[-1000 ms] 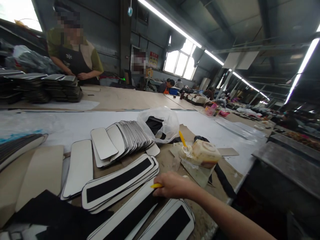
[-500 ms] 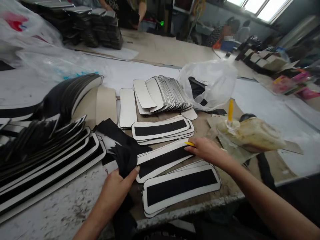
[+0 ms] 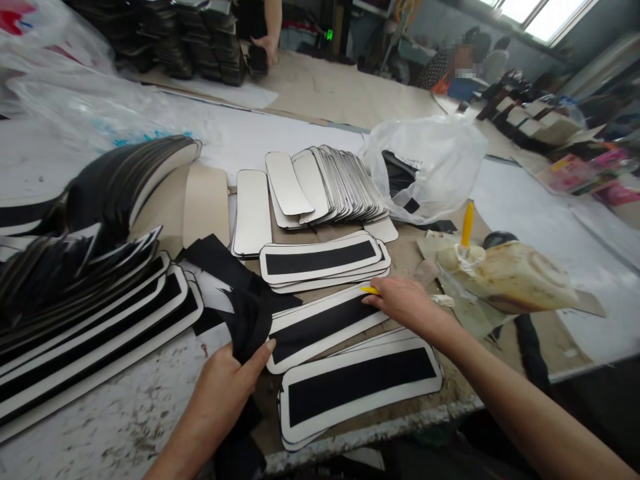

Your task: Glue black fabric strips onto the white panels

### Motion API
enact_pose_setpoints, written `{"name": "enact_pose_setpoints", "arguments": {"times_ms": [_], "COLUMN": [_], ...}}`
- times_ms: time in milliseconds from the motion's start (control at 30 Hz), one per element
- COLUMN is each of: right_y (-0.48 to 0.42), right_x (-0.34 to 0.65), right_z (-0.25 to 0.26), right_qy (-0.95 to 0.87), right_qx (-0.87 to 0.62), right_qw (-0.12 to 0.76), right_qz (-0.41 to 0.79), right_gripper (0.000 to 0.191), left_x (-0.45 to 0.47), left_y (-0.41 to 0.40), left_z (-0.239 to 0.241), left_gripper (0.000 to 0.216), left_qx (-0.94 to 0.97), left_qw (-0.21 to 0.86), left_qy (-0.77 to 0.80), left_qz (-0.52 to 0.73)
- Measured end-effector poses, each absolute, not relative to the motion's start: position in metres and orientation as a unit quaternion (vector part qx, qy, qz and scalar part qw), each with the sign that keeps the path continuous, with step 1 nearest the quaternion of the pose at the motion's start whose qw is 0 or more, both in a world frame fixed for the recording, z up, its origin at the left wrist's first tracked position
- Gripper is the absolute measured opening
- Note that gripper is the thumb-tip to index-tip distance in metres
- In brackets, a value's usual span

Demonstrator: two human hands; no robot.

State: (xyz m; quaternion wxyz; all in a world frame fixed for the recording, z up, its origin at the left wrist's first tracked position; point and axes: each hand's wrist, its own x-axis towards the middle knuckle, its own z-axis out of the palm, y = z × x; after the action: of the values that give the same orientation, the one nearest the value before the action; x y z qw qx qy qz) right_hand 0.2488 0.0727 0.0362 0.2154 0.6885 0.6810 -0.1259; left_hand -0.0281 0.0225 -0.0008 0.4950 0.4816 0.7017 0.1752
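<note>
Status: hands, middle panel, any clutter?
Left hand at middle panel's left end, beside bunched black fabric. Right hand grips yellow handle over right end. Black strip along panel. Panel stacks nearby.

No lettering, label, number or sign can be read.

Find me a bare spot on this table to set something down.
Try the speckled tabletop between the left stack of panels and your left hand. White surface also shows bare between the fanned pale panels and the far brown surface, and right of the plastic bag. It's crowded towards your right hand, with striped panels and black cloth.
</note>
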Motion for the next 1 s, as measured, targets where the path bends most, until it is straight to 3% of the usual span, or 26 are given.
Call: {"name": "enact_pose_setpoints", "arguments": {"times_ms": [300, 633, 833, 1000], "right_y": [0.059, 0.044, 0.046, 0.039], "right_x": [0.282, 0.288, 0.296, 0.284], "right_z": [0.047, 0.039, 0.053, 0.075], "right_qy": [0.629, 0.659, 0.660, 0.556], "right_qx": [0.751, 0.726, 0.731, 0.748], "right_qw": [0.184, 0.140, -0.040, -0.167], "right_qz": [-0.083, -0.141, -0.171, -0.323], "right_gripper": [0.025, 0.028, 0.031, 0.043], "left_x": [-0.027, -0.027, -0.029, -0.037], "left_y": [0.024, 0.020, 0.015, 0.008], "left_z": [-0.005, -0.008, -0.010, -0.006], "left_gripper": [0.043, 0.041, 0.035, 0.041], "left_qx": [0.480, 0.478, 0.409, 0.355], "left_qw": [0.476, 0.486, 0.539, 0.575], "left_qy": [0.721, 0.702, 0.669, 0.645], "left_qz": [0.151, 0.207, 0.308, 0.358]}}
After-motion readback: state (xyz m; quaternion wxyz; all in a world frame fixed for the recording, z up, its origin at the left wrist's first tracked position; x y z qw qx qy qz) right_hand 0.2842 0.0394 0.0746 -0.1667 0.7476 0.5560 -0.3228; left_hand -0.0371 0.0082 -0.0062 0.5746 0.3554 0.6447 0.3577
